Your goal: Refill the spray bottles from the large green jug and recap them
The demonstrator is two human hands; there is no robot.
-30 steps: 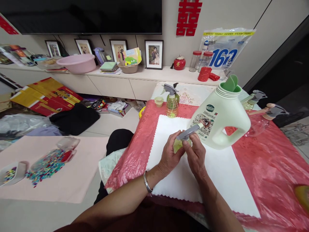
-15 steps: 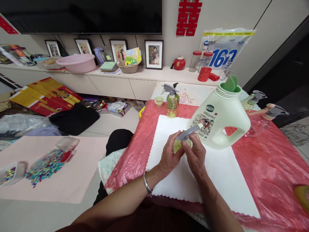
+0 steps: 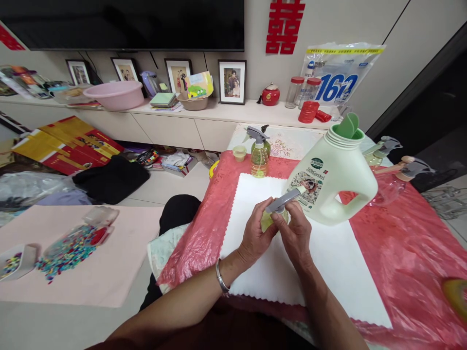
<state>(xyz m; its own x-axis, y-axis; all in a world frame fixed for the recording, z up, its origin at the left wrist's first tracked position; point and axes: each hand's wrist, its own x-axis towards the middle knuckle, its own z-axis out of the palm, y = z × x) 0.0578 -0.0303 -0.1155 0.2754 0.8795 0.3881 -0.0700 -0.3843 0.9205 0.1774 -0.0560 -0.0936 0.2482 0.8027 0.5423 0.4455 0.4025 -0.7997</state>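
Note:
Between both palms I hold a small spray bottle (image 3: 268,222) of pale yellow liquid, with a grey trigger head (image 3: 283,201) on top. My left hand (image 3: 256,233) is wrapped round the bottle's body from the left. My right hand (image 3: 296,233) closes on it from the right, its thumb near the neck below the trigger head. Fingers cover most of the bottle. Just beyond stands a large pale green jug (image 3: 333,180) with a handle and a green spout in its open mouth. Beneath my hands lies a white scalloped mat (image 3: 262,279).
Another spray bottle (image 3: 259,160) and a small cup (image 3: 240,153) stand at the mat's far side. More spray bottles, one of them pink (image 3: 392,187), are right of the jug. Red plastic sheeting (image 3: 412,262) covers the table. Colourful small pieces (image 3: 69,255) lie on a pink surface at left.
The whole view has shifted very slightly. Both hands keep the same grip on the spray bottle, and nothing else has visibly moved.

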